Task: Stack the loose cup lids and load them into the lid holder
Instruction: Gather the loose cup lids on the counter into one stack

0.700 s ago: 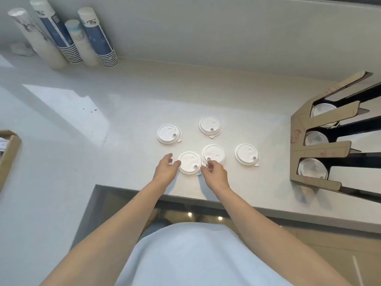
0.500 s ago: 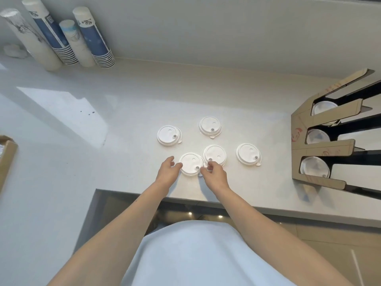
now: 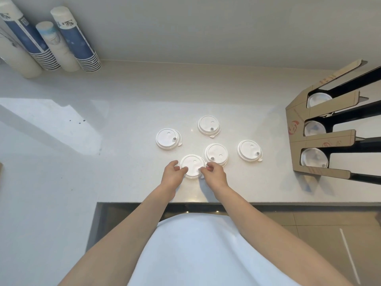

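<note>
Several white cup lids lie loose on the white counter. The nearest lid (image 3: 192,165) sits between my hands: my left hand (image 3: 172,174) touches its left edge with thumb and fingers, my right hand (image 3: 214,174) pinches its right edge. Whether it is off the counter I cannot tell. Other lids lie at the left (image 3: 168,138), at the back (image 3: 208,125), just right of the nearest one (image 3: 216,154) and further right (image 3: 249,150). The cardboard lid holder (image 3: 321,139) stands at the right, with three slots each showing lids.
Stacks of paper cups (image 3: 78,42) lean against the wall at the back left. The counter's front edge (image 3: 206,202) runs just under my forearms, with a dark gap below it.
Both hands have closed in a little tighter on the nearest lid's edges. The camera has shifted slightly; the other lids have not moved.
</note>
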